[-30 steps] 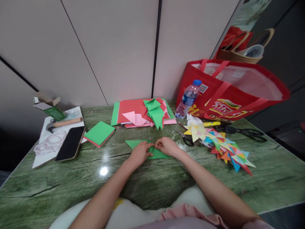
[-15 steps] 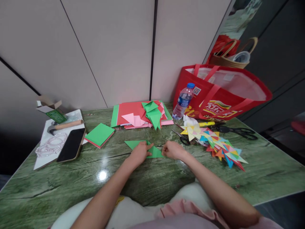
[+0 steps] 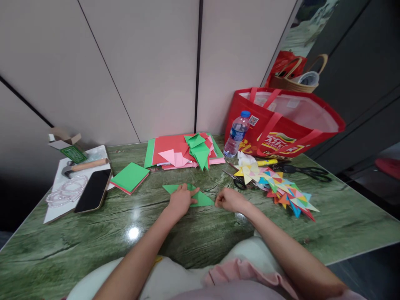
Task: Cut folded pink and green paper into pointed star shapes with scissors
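A folded piece of green paper (image 3: 202, 201) lies flat on the table, pointed at its left and right ends. My left hand (image 3: 181, 199) rests on its middle, fingers laid out and thumb stretched to the right, covering part of the fold. At the paper's right point is my right hand (image 3: 231, 200), its fingers curled together. Whether the fingertips pinch the tip or only sit against it is hidden. Behind the paper are folded green pieces (image 3: 200, 150) and a folded pink piece (image 3: 173, 157) on a stack of coloured paper (image 3: 165, 143).
Square green sheets (image 3: 129, 177) lie left, near a phone (image 3: 93, 191), a hammer (image 3: 89, 164), a bead string (image 3: 67, 189) and a small box (image 3: 73, 152). At right are small scissors (image 3: 239, 182), joined paper stars (image 3: 284, 187), black scissors (image 3: 308, 171), a bottle (image 3: 237, 135) and a red bag (image 3: 281, 125).
My right hand has shifted slightly rightward at the paper's tip. My left hand has slid a little left and lies flatter on the paper. The camera view has turned slightly.
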{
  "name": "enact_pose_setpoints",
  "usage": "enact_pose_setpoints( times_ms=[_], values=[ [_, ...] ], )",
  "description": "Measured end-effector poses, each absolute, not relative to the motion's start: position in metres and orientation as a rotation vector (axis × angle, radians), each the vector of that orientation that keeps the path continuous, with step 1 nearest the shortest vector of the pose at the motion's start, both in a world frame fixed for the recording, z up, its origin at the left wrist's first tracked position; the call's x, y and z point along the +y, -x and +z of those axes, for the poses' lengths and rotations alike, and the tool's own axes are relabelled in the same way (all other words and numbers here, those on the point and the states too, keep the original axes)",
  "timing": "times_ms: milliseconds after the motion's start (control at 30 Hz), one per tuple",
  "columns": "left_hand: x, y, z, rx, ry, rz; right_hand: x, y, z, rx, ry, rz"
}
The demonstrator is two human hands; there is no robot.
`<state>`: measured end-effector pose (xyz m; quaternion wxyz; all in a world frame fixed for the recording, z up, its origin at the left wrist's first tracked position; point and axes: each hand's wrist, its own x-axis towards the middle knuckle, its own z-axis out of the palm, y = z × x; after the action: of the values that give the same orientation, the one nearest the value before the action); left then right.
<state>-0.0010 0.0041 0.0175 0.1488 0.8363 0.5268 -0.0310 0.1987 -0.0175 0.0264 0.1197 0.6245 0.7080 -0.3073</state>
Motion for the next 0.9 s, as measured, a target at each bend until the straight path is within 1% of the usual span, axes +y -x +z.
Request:
enact_pose_setpoints(
  times_ms=[333,567,667,900],
  values=[
    [0.006,0.001,0.017,1.578,-2.447,-0.100,-0.015,-0.198,0.026,2.034,-1.831,-0.922],
    [0.010,0.006,0.014,1.648,-2.462,-0.099,-0.014,-0.193,0.032,2.000,-1.844,-0.872],
    [0.007,0.006,0.015,1.657,-2.461,-0.094,-0.006,-0.184,0.034,1.993,-1.855,-0.852],
    [0.002,0.006,0.019,1.607,-2.466,-0.108,0.028,-0.149,0.033,2.071,-1.875,-0.925]
  ],
)
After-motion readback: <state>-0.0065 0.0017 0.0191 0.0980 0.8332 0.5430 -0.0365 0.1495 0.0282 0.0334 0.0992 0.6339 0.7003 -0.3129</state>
